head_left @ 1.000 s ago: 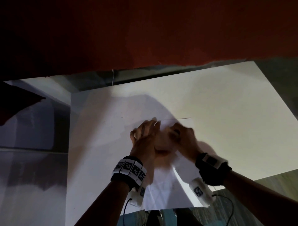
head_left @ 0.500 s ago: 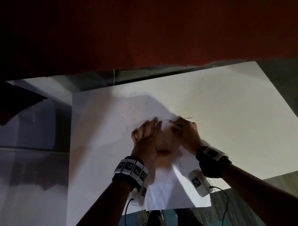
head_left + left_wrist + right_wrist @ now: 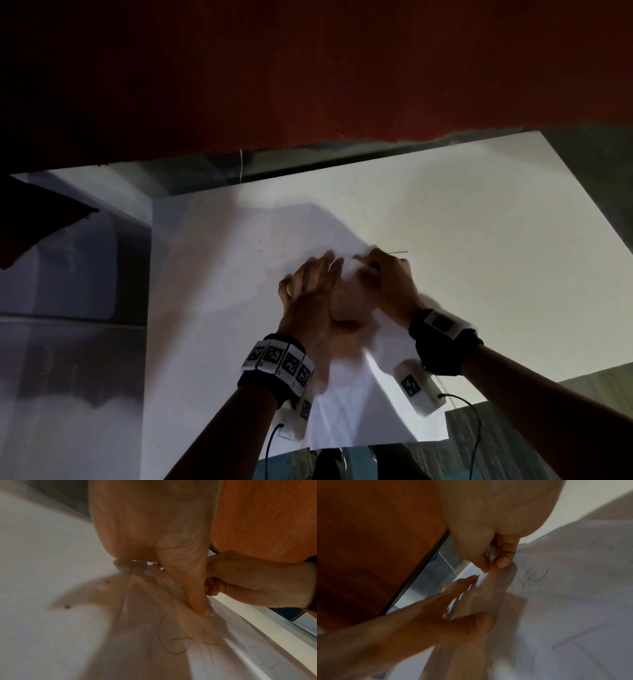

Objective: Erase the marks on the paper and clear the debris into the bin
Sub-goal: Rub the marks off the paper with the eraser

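Note:
A white sheet of paper [image 3: 359, 411] lies on a white tabletop [image 3: 496, 222], with pencil letters [image 3: 171, 635] showing on it in the left wrist view. My left hand [image 3: 315, 284] lies flat on the sheet, fingers straight, and its thumb [image 3: 197, 595] presses the paper down. Just to its right, my right hand [image 3: 380, 270] is curled near the sheet's far edge. Its fingertips pinch a small white eraser [image 3: 491, 555] against the paper. Two dark specks of debris [image 3: 67, 606] lie on the white surface left of the hand.
A red-brown wall [image 3: 308, 68] runs along the table's far edge. Left of the table is a lower pale grey surface [image 3: 75, 274]. Thin cables [image 3: 476, 428] hang from both wrist cameras near the table's front edge. No bin is in view.
My right hand has shifted a little farther away along the paper's far edge and is blurred with motion. The left hand has stayed flat in the same place.

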Demonstrator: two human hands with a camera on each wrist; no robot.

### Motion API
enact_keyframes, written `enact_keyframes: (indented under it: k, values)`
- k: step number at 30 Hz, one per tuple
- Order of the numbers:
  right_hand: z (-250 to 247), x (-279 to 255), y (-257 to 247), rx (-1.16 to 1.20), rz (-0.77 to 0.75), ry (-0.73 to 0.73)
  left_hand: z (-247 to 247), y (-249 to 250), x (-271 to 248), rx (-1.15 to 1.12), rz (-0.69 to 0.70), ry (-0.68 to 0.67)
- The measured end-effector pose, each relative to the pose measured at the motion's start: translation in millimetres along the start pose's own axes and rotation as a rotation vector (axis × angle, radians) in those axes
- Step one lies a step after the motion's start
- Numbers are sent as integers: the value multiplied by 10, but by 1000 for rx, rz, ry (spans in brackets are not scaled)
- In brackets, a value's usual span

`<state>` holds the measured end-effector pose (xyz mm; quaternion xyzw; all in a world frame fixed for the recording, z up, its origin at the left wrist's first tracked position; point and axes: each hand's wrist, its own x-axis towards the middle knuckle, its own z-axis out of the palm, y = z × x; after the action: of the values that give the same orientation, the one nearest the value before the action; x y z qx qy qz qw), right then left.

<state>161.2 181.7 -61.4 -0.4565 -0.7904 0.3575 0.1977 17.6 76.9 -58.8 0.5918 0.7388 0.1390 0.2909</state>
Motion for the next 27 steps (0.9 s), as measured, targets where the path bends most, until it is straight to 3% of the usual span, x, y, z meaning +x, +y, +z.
enact_keyframes:
  k: [3,7,11,15,18,22,25,27]
  values:
    - [43,-116,-111,-17,-137,-102,32,-5,10,-19,-16,27]
    - [-53,32,12,-30,-25,56,27,-17,0,-40,-19,0]
    - [38,-126,-89,-4,-167,-112,51,-27,13,-59,-19,20]
    - [-36,7,42,-11,5,9,43,-33,13,-59,-23,-5]
    - [17,-111,-29,-11,-120,-104,66,-48,18,-55,-38,-2]
    - [-78,-2,79,-8,-19,37,23,-10,7,20,-29,-7]
    - [25,-157,-64,-39,-138,-121,50,-7,33,-71,-53,-4]
    - [-8,-74,-8,-52,-101,-93,40,2,30,-45,-45,2]
